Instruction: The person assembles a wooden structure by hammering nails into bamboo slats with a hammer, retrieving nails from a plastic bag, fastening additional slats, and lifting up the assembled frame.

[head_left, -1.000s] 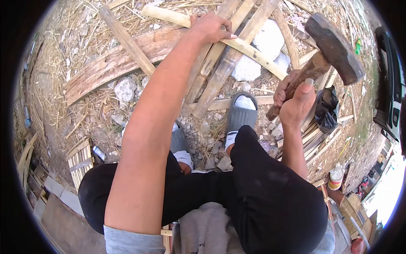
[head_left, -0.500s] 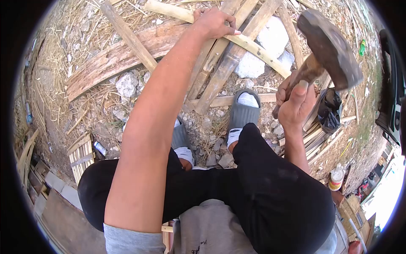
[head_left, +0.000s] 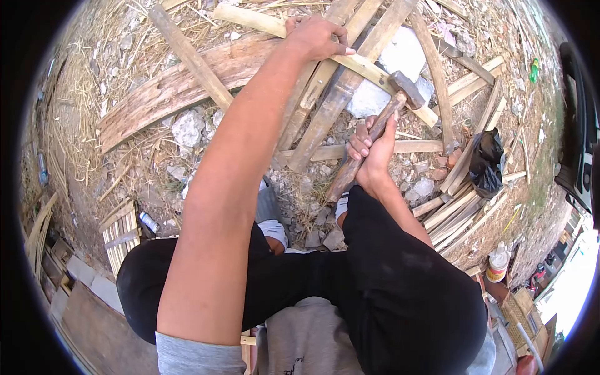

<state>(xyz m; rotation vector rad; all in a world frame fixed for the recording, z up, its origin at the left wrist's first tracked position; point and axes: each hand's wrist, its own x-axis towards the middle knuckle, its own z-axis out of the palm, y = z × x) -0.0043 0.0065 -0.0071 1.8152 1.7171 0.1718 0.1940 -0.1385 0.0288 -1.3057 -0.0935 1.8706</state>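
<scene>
My left hand (head_left: 317,39) is closed around a pale bamboo strip (head_left: 369,69), which lies slantwise across several other slats. In my right hand (head_left: 374,149) is the wooden handle of a hammer (head_left: 406,89). The hammer's dark metal head is down at the right part of the bamboo strip, over it or touching it. White stone blocks (head_left: 403,55) lie under and behind the strip. Weathered bamboo slats (head_left: 334,94) run beneath my left hand towards my feet.
A curved, rough wooden plank (head_left: 181,84) lies on the left. To the right are a black plastic bag (head_left: 486,162), a pile of split strips (head_left: 459,215) and a labelled bottle (head_left: 497,264). Rubble (head_left: 187,125) and straw are scattered on the ground around my feet.
My right hand has swung the hammer down and to the left, from raised near the camera to the bamboo strip. My left hand stays almost where it was, still holding the strip.
</scene>
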